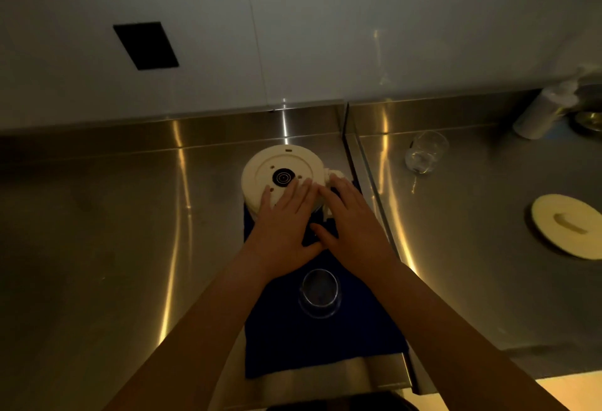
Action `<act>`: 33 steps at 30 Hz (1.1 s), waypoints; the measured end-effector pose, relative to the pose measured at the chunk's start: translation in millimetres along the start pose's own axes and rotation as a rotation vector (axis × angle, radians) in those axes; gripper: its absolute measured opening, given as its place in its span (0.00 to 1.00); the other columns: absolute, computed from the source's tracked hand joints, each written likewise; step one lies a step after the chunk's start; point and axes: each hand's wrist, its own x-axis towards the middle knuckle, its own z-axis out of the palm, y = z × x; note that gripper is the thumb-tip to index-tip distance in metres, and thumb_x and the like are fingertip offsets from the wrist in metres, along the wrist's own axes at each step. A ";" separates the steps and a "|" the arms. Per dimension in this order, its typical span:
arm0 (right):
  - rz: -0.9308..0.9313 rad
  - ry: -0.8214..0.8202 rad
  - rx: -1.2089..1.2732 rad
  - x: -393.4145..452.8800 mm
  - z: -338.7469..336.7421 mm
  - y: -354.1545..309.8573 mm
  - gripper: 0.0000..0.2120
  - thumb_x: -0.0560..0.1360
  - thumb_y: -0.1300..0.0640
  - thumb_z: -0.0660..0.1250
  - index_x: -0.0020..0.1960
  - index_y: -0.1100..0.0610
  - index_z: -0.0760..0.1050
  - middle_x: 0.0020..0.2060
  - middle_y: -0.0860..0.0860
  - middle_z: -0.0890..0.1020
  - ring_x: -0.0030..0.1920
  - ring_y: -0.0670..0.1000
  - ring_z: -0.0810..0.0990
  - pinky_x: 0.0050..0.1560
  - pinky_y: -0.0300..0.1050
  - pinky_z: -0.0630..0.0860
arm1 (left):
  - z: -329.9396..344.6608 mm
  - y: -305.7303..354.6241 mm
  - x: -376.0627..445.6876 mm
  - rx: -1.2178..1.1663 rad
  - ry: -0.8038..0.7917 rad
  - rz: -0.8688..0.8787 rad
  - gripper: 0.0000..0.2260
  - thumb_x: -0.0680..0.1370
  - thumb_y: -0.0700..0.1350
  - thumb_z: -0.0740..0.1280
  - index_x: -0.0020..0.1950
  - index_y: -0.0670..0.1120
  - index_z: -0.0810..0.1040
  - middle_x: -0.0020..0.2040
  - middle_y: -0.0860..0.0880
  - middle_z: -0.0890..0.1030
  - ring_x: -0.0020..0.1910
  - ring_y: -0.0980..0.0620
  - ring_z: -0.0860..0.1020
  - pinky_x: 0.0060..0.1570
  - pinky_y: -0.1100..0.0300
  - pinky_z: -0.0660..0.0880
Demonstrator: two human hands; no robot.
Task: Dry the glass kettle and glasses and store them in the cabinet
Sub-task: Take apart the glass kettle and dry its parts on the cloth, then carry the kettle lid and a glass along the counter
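The kettle [277, 169] stands upside down on a dark blue cloth [325, 345], its cream round base with a black centre contact facing up. My left hand [283, 221] lies flat on that base with straight fingers. My right hand [351, 218] rests over the kettle's handle side, fingers straight; whether it touches the handle is hidden. A clear glass [320, 293] stands upside down on the cloth, near me. A second clear glass [425, 151] stands on the steel counter [130, 247] to the right.
A cream kettle lid [568, 226] lies on the right counter section. A white pump bottle [540, 111] stands at the far right by the wall, beside a metal bowl [588, 120]. A seam with a raised edge [368, 163] divides the two counter sections.
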 end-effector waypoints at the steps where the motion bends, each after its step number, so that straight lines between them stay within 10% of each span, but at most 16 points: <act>1: -0.004 0.020 0.007 -3.5 -2.0 1.8 0.32 0.74 0.52 0.69 0.74 0.56 0.62 0.73 0.54 0.61 0.74 0.52 0.55 0.73 0.51 0.58 | 0.1 5.6 0.8 0.002 0.005 0.005 0.41 0.73 0.67 0.50 0.78 0.47 0.40 0.79 0.47 0.43 0.76 0.50 0.40 0.71 0.40 0.38; 33: 0.355 -0.134 -0.229 -119.3 -184.0 276.1 0.30 0.77 0.44 0.62 0.75 0.49 0.57 0.75 0.53 0.58 0.74 0.54 0.56 0.71 0.49 0.58 | 62.1 223.6 177.9 -0.005 -0.146 -0.045 0.35 0.79 0.62 0.55 0.77 0.53 0.39 0.78 0.48 0.39 0.76 0.48 0.37 0.73 0.41 0.42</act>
